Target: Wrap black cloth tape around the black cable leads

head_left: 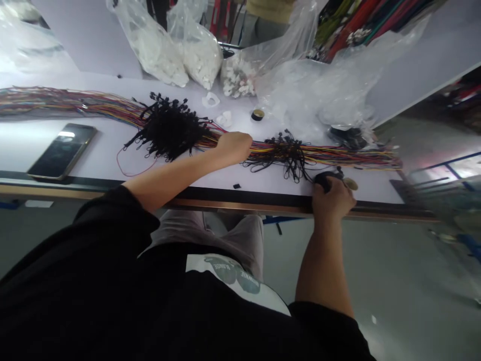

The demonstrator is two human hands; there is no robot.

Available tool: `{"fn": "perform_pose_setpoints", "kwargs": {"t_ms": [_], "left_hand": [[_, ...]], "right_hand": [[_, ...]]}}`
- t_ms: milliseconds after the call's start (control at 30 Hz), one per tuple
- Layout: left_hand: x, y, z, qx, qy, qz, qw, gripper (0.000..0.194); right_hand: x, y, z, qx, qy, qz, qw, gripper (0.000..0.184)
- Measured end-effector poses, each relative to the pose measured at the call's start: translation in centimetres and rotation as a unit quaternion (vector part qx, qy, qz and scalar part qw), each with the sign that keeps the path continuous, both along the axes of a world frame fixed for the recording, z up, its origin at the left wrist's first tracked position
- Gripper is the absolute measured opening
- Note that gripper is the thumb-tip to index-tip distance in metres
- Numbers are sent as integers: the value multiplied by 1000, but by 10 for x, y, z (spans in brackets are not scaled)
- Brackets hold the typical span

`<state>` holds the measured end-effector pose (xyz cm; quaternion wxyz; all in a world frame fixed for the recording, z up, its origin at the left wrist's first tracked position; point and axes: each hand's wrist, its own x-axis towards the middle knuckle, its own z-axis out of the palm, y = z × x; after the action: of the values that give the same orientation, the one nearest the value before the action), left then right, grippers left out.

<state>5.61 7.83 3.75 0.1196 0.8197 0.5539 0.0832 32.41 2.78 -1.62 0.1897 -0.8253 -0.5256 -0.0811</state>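
Observation:
A long bundle of coloured wires (338, 153) lies across the white table (105, 150), running left to right. My left hand (233, 146) is closed around the bundle near its middle. A big clump of black connectors (169, 128) sits on the bundle just left of that hand, and a smaller black clump (287, 153) lies to its right. My right hand (332, 198) rests at the table's front edge, fingers wrapped round a dark roll that looks like black tape (325, 179).
A phone (62, 150) lies at the left near the front edge. Clear bags of white parts (180, 50) and crumpled plastic (319, 85) stand at the back. A small tape roll (257, 115) and white pieces (210, 100) lie behind the wires. A thin red wire loop (131, 168) lies loose.

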Motion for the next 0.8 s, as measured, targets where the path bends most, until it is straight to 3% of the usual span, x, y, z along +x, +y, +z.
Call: {"fn": "perform_pose_setpoints", "kwargs": {"t_ms": [100,167,433,633,700,800], "left_hand": [[21,13,-12,-54,19,-19,998,27],[23,19,-17,-52,6,-19,998,24],[-19,40,0,-24,-154,31,987,17],[-46,19,13,92,-130,41,986,21],[-51,9,17,85,-162,31,983,22],[-58,-1,19,48,-236,19,970,23]], "right_hand": [[5,2,-7,-8,4,8,1000,41],[8,2,-13,6,9,22,1000,42],[17,6,-25,64,20,48,997,37],[3,-2,-13,101,34,38,994,39],[-10,-5,-12,123,42,76,989,34],[-43,-5,-12,136,96,187,968,28]]}}
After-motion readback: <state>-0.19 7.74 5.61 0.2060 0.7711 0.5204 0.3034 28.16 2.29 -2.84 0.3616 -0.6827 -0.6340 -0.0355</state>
